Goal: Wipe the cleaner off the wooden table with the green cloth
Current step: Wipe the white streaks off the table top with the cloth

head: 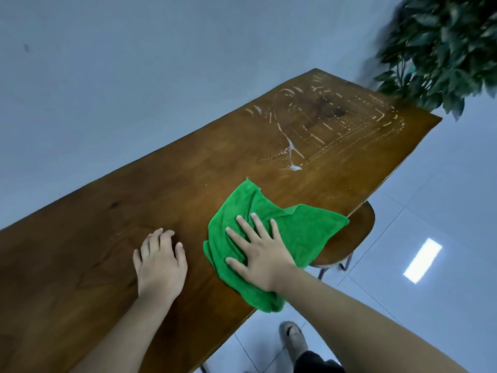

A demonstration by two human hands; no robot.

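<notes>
The right hand (pixel 258 254) presses spread fingers on the green cloth (pixel 301 232), which overhangs the bench (pixel 134 189) edge and may slip off.

- The long brown wooden table (pixel 188 170) runs from the near left to the far right, with the plain wall behind it.
- The green microfibre cloth (pixel 271 238) lies on the table at its right edge, partly overhanging it.
- The right hand (pixel 258 254) lies flat on the cloth; the left hand (pixel 160 262) rests on the bare table just left of it, apart from the cloth.
- The white streaks of cleaner (pixel 330 125) lie on the far end of the table, beyond the cloth.
- The round wooden stool (pixel 352 232) stands under the table's right edge, beside the cloth.
- The leafy potted plant (pixel 441 49) stands past the far right corner.
</notes>
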